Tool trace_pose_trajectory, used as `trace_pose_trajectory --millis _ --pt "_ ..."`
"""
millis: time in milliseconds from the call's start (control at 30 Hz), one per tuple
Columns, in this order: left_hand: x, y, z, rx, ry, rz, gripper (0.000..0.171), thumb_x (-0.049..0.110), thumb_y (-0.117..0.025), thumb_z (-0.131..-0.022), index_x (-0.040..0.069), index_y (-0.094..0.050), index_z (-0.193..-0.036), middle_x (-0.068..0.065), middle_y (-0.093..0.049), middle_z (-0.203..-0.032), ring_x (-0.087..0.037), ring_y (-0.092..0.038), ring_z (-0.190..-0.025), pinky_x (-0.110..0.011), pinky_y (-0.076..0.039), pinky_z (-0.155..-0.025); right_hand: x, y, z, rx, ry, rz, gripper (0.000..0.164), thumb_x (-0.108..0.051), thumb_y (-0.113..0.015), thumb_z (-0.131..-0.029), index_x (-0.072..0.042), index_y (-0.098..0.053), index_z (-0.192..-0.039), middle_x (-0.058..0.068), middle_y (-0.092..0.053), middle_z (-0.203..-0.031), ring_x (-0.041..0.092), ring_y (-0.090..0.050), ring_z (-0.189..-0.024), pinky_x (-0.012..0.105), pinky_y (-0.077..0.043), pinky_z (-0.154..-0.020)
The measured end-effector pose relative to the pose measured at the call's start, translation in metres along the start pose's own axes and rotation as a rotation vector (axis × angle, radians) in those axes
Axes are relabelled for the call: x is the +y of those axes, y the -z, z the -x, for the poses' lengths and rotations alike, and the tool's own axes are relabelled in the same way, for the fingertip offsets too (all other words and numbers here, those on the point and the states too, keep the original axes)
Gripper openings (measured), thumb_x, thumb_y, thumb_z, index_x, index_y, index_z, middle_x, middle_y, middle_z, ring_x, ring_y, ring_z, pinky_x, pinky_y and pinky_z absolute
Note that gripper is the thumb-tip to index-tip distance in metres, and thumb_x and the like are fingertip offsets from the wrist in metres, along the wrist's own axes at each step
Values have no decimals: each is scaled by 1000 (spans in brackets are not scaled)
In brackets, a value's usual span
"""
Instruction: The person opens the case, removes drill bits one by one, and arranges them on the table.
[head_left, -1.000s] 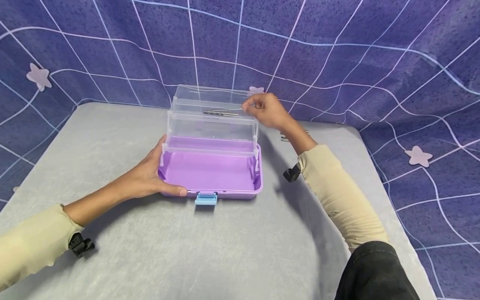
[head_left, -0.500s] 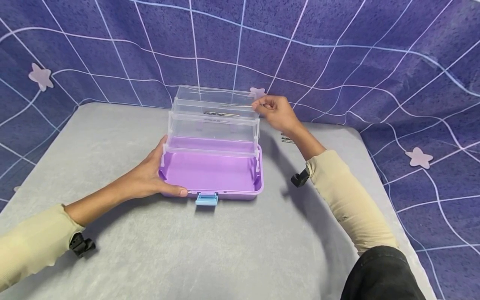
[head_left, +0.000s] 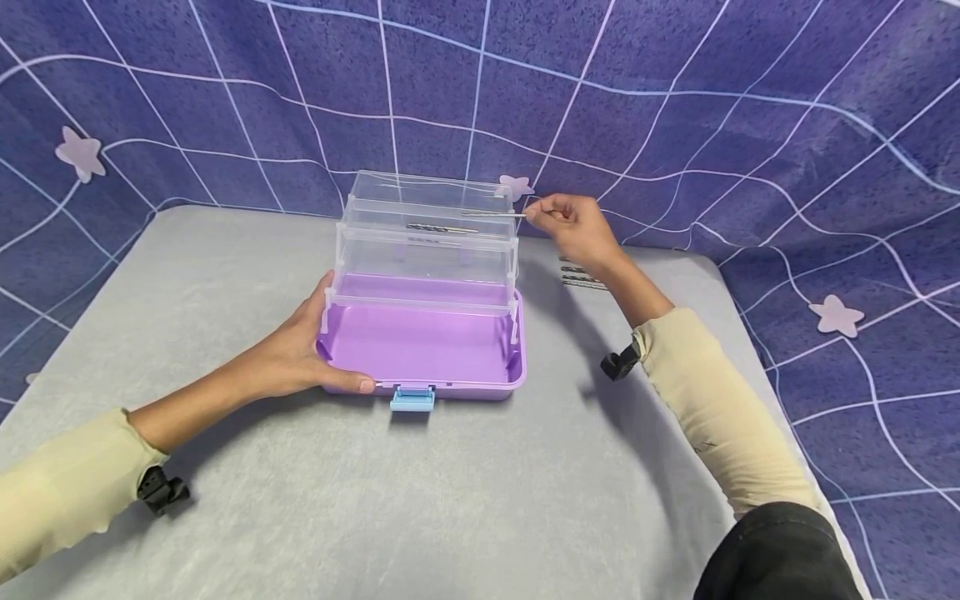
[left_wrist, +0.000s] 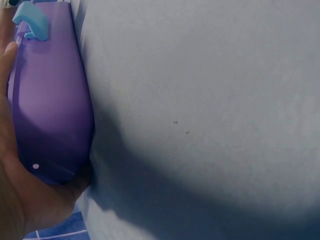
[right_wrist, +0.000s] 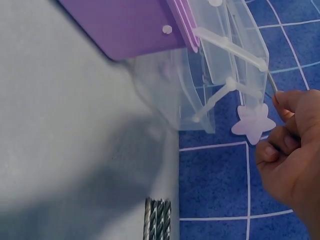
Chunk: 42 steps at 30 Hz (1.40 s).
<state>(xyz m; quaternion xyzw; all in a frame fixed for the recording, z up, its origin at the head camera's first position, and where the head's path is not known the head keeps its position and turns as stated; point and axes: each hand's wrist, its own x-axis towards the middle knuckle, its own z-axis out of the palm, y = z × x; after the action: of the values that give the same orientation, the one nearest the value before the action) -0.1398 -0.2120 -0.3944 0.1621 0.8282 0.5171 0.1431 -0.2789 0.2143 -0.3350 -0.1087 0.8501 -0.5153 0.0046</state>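
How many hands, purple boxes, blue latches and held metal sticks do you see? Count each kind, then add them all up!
Hands: 2 (left hand, right hand)
Purple box: 1
Blue latch: 1
Held metal stick: 1
Total: 5

Vivid purple on the shallow rectangular plastic box point(head_left: 427, 342), sky blue on its plastic latch point(head_left: 412, 402) at six o'clock, stepped plastic trays point(head_left: 427, 257) colourless and clear! Silvery grey on the slim metal bit point(head_left: 498, 214); grey spiral stripes on the fluted metal bits point(head_left: 585, 284) at two o'clock! Mottled pale grey worktop point(head_left: 480, 500), and at twelve, blue-violet cloth point(head_left: 645, 42), gridded in white and light blue, with pale pink stars point(head_left: 836, 317)!
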Motion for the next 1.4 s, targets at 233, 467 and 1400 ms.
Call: trace_pose_trajectory --millis 233,467,1400 --pt "-1 0 -1 3 0 -8 158 22 -113 -67 49 -3 -178 -6 -47 -167 -35 -71 -130 -53 -58 -110 3 15 9 33 -31 3 27 -25 -74 -110 -4 -81 -124 -7 -82 -109 11 -72 -116 36 -54 -115" --pt "0 0 -2 9 -2 -23 159 24 -113 -66 50 -3 -178 -6 -45 -168 -34 -70 -131 -55 -57 -111 12 29 16 67 -41 -48 30 -26 -76 -109 -1 -80 -125 -12 -80 -105 10 -67 -108 25 -53 -98" --pt "-2 1 0 19 -10 -45 161 25 -114 -65 38 -2 -181 -7 -45 -168 -36 -67 -134 -61 -53 -116 68 73 63 146 -145 -82 19 -21 -73 -110 -4 -78 -118 -20 -49 -69 -2 -42 -64 19 -36 -59"
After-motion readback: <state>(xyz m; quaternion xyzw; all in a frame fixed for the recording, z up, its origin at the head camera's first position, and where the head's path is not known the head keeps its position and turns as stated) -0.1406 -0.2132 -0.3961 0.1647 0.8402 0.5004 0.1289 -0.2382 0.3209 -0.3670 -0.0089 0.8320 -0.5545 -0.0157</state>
